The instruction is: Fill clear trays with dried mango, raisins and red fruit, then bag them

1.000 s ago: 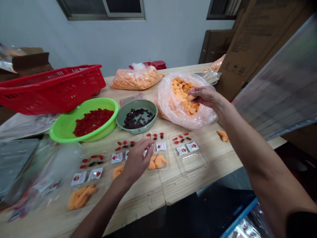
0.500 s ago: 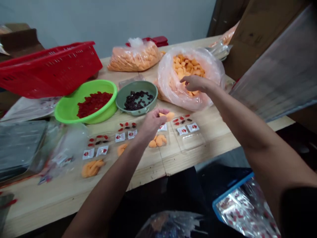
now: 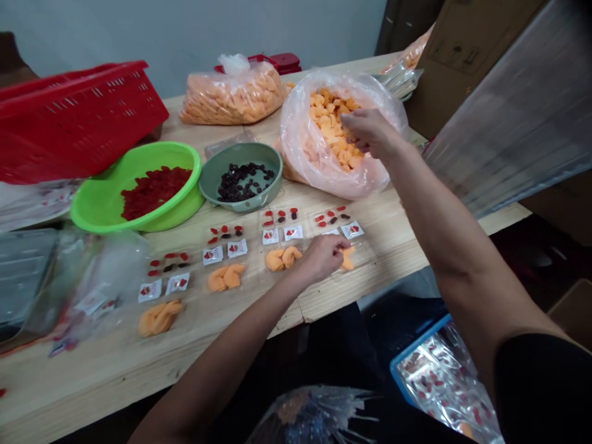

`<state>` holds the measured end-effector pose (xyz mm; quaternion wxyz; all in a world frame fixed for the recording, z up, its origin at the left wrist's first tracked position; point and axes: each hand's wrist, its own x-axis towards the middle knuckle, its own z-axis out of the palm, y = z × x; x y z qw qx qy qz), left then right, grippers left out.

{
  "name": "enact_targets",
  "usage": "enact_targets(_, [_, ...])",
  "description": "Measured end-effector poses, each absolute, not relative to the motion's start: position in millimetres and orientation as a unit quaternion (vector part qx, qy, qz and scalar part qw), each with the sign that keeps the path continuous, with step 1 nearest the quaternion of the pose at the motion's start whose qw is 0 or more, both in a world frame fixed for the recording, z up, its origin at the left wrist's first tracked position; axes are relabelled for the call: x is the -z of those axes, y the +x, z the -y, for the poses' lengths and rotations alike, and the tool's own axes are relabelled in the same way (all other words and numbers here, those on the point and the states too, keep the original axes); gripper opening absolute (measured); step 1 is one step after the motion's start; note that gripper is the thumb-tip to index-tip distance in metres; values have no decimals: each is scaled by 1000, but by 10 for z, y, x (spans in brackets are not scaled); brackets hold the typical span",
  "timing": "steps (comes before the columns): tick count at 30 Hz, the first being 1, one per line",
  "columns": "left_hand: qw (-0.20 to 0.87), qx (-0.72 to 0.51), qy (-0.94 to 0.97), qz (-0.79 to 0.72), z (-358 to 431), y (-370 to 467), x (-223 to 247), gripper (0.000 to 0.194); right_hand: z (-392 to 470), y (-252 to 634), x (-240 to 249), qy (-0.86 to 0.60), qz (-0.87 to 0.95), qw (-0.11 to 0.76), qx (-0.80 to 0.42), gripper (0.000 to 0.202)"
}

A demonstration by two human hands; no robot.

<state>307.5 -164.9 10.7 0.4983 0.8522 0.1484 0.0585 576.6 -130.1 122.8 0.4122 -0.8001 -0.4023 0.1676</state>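
Note:
My left hand (image 3: 324,256) is low over the rightmost clear plastic tray (image 3: 365,250), its fingers closed on a curled orange piece (image 3: 346,259) in the tray's near compartment. My right hand (image 3: 372,132) is over the open plastic bag (image 3: 300,166) of loose orange pieces (image 3: 326,120). Its fingers are bent together, and what they hold cannot be made out. Several similar trays stand in a row to the left, with red and dark dried fruits (image 3: 225,233), white printed sachets (image 3: 237,248) and orange pieces (image 3: 226,277) in their compartments.
Behind the trays stand a green basin (image 3: 185,213) of red fruit and a grey-green bowl (image 3: 210,179) of dark fruit. A red basket (image 3: 106,117), a tied bag (image 3: 235,95) of orange pieces and a cardboard box (image 3: 456,61) are farther back. A blue-rimmed crate (image 3: 398,376) is below right.
My left hand has moved right and down with an orange piece to the rightmost tray. My right hand has drawn its fingers in over the bag. The view has shifted somewhat right.

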Motion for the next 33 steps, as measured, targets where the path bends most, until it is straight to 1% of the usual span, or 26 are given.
enact_targets(2, [404,-99,901,-126,1684,3042,-89,28,1621,5678,-1333,-726,391,514,-238,33])
enact_targets(3, [365,-120,916,-116,1707,3013,-91,27,1802,5588,-1354,-690,402,535,-276,31])
enact_targets(5, [303,-143,936,-110,1764,2951,-104,23,2177,5348,-1310,-630,454,533,-336,33])
enact_targets(7, [253,-137,951,-112,1824,2905,-104,21,2513,5097,-1144,-597,499,493,-390,35])
enact_targets(9, [222,-124,960,-122,1874,2888,-82,23,2764,4908,-890,-592,522,457,-410,38])
enact_targets(11, [219,-113,960,-136,1907,2893,-44,25,2923,4801,-611,-608,525,448,-392,42])
enact_targets(14, [234,-113,953,-155,1931,2901,6,35,3049,4733,-283,-659,510,440,-335,35])
enact_targets(17, [249,-133,942,-181,1932,2888,24,39,3110,4630,-143,-746,481,385,-253,28])
enact_targets(19, [252,-134,939,-192,1921,2878,23,38,3130,4501,-141,-810,457,315,-189,26])
enact_targets(22, [244,-116,944,-187,1903,2873,20,31,3169,4285,-218,-884,425,154,-119,23])
enact_targets(24, [242,-106,946,-185,1901,2870,19,28,3222,4195,-281,-900,421,60,-97,28])
enact_targets(25, [243,-105,946,-185,1906,2868,16,27,3256,4177,-304,-897,432,38,-87,30])
enact_targets(26, [242,-106,946,-186,1913,2868,9,25,3290,4178,-318,-886,457,33,-74,29])
enact_targets(28, [230,-112,949,-185,1934,2876,-21,19,3344,4218,-311,-839,539,57,-40,21])
enact_targets(29, [217,-113,953,-179,1944,2889,-44,19,3356,4246,-290,-807,585,73,-25,28])
enact_targets(31, [183,-96,966,-157,1960,2933,-99,23,3350,4296,-227,-754,650,93,-11,47])
enact_targets(32, [164,-78,972,-147,1963,2963,-125,24,3334,4312,-193,-747,659,91,-10,48])
enact_targets(33, [148,-58,977,-143,1963,2996,-145,23,3314,4320,-162,-752,654,81,-11,41])
